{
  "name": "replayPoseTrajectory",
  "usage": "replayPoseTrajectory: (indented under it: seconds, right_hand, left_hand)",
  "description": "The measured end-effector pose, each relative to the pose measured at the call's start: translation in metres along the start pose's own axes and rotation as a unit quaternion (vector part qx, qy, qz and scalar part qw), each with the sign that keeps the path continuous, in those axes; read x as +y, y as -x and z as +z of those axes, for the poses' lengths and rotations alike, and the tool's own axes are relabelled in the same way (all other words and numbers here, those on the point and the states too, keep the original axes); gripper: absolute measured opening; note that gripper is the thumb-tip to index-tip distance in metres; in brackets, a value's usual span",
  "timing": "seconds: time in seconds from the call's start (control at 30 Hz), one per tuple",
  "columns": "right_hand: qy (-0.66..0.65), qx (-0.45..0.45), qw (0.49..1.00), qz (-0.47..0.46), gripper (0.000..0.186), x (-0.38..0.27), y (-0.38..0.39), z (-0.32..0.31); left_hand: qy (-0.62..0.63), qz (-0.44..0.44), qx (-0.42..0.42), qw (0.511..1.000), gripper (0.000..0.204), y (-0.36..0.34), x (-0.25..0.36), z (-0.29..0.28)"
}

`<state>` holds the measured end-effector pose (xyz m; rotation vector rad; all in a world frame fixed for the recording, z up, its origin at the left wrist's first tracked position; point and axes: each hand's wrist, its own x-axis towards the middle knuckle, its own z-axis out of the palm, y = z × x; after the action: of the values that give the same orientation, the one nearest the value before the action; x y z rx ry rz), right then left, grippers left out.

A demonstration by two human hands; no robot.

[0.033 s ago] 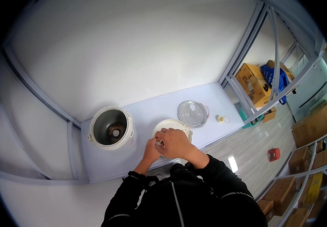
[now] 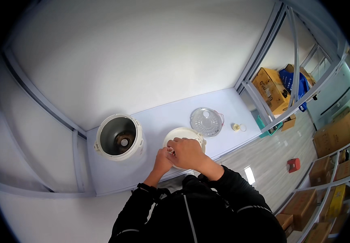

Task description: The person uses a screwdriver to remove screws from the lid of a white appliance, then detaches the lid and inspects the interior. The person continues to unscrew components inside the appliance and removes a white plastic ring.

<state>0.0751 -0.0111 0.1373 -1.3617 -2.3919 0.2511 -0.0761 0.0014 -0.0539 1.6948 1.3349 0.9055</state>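
Note:
My left hand [image 2: 162,161] and my right hand [image 2: 188,154] are close together over a round white plastic part [image 2: 187,132], both with fingers curled around a small piece at its left side that my fingers mostly hide. To their left stands a white cylindrical cooker body [image 2: 139,133] with its grey interior and dark-stained bottom showing. Right of my hands lies a silvery perforated disc [image 2: 211,125] with thin wires at its edge. A small cream piece with a clear ring [image 2: 235,127] sits further right.
The white bench [image 2: 166,109] runs along a wall inside a metal frame [image 2: 294,60]. At the right are cardboard boxes [image 2: 270,89], a blue bag [image 2: 298,87], a teal bin [image 2: 270,130], a red object [image 2: 293,165] on the floor and shelves of cartons [image 2: 298,206].

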Motion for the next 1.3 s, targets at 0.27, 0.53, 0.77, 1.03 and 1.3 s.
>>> replayPoseTrajectory:
  seconds: [0.27, 0.53, 0.77, 1.03, 1.3]
  right_hand:
    - [0.105, -0.055, 0.991, 0.064, 0.027, 0.0, 0.005, 0.0]
    - [0.017, 0.1, 0.993, -0.065, 0.044, 0.015, 0.003, 0.009]
    - [0.03, -0.045, 0.99, 0.126, 0.044, 0.0, -0.002, -0.002]
    - [-0.105, 0.101, 0.987, -0.064, 0.036, 0.02, 0.004, 0.009]
    - [-0.097, -0.057, 0.992, 0.048, 0.033, 0.011, 0.006, -0.013]
  left_hand:
    - [-0.029, -0.031, 0.021, 0.999, 0.032, 0.007, 0.02, -0.005]
    - [-0.033, -0.017, 0.033, 0.999, 0.037, 0.007, 0.012, 0.001]
    - [-0.023, -0.013, 0.008, 1.0, 0.041, 0.006, 0.002, 0.001]
    - [-0.024, -0.009, 0.042, 0.999, 0.036, 0.011, 0.014, 0.002]
    - [-0.024, -0.001, 0.04, 0.999, 0.031, 0.012, 0.005, 0.002]
